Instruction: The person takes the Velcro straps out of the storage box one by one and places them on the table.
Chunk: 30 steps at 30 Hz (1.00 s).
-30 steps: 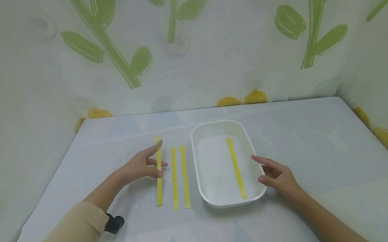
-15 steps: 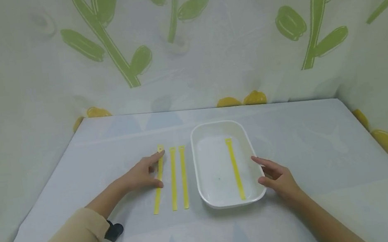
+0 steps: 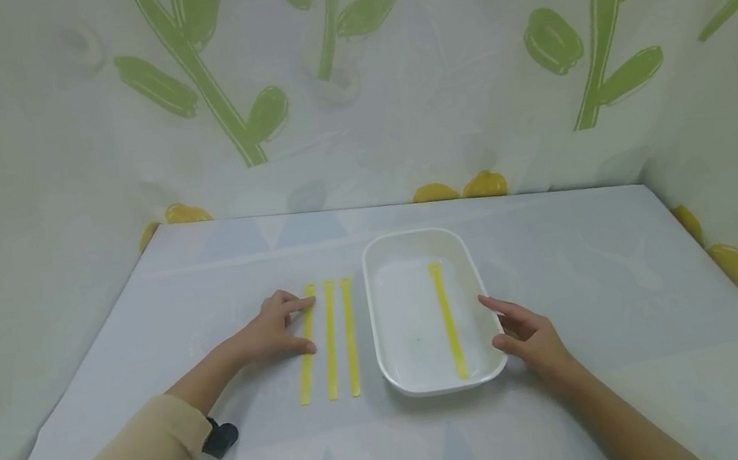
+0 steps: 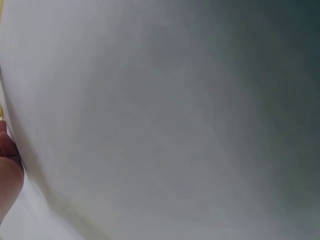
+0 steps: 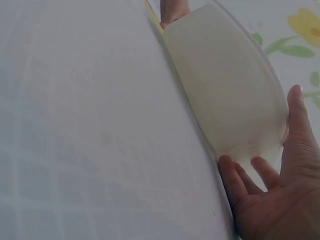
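Three flat yellow strips, each with a small holed end, lie side by side on the table. My left hand is at the leftmost yellow strip, thumb and index fingertips spread along it and touching it. Right of it lie the middle strip and the right strip. My right hand holds the right side of a white plastic tub, fingertips over its rim; in the right wrist view other fingers curl against its outer wall. Another yellow strip lies inside the tub.
The white table has pale blue triangles. Cloth printed with green leaves stands behind and beside it. A black device sits at my left wrist. The left wrist view shows mostly pale blurred surface, my hand at its left edge.
My left hand has lowered the leftmost strip to the table and straightened it, so that it now lies in line with the other two. My right hand and the tub have stayed put.
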{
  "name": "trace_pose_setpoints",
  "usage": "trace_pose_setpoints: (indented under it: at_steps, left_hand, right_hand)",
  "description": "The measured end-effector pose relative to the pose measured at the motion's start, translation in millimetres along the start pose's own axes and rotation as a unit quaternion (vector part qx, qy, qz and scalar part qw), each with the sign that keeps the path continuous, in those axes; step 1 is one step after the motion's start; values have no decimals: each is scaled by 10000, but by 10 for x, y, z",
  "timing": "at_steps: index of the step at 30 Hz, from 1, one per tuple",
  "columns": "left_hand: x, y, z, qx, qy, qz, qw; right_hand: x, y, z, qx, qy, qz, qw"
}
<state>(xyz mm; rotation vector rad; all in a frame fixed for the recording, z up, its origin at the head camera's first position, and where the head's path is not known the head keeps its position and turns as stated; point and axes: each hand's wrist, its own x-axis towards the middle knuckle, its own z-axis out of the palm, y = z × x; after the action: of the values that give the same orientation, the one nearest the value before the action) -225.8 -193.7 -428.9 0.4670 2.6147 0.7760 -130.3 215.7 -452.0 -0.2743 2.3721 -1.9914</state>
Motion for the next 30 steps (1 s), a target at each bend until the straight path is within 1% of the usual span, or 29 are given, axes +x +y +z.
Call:
trace_pose_setpoints:
  at_steps: [4, 8, 11, 13, 17, 20, 23, 30]
  left_hand:
    - [14, 28, -5, -59, -56, -76, 9999]
    - [19, 37, -44, -140, -142, -197, 9996]
    - [36, 33, -89, -378, -190, -208, 9989]
    - [52, 33, -120, -569, -241, -160, 9980]
    - [79, 56, -182, -855, -423, -79, 9954]
    - [91, 94, -238, -979, -635, 65, 9931]
    - [105, 149, -293, -1156, -867, 224, 9893]
    - [195, 328, -380, -1437, -1190, 786, 9793]
  right_hand:
    - [4, -2, -7, 17, -10, 8, 10000]
    - [3, 5, -13, 56, -25, -4, 10000]
    - [-2, 12, -17, 35, -43, -25, 10000]
    - [-6, 14, -18, 43, -51, -40, 10000]
    - [-7, 6, -8, 38, -23, -10, 10000]
    - [-4, -8, 7, -20, 25, 40, 10000]
    - [-4, -18, 19, -62, 55, 73, 9999]
    - [-22, -26, 18, 35, -2, -2, 10000]
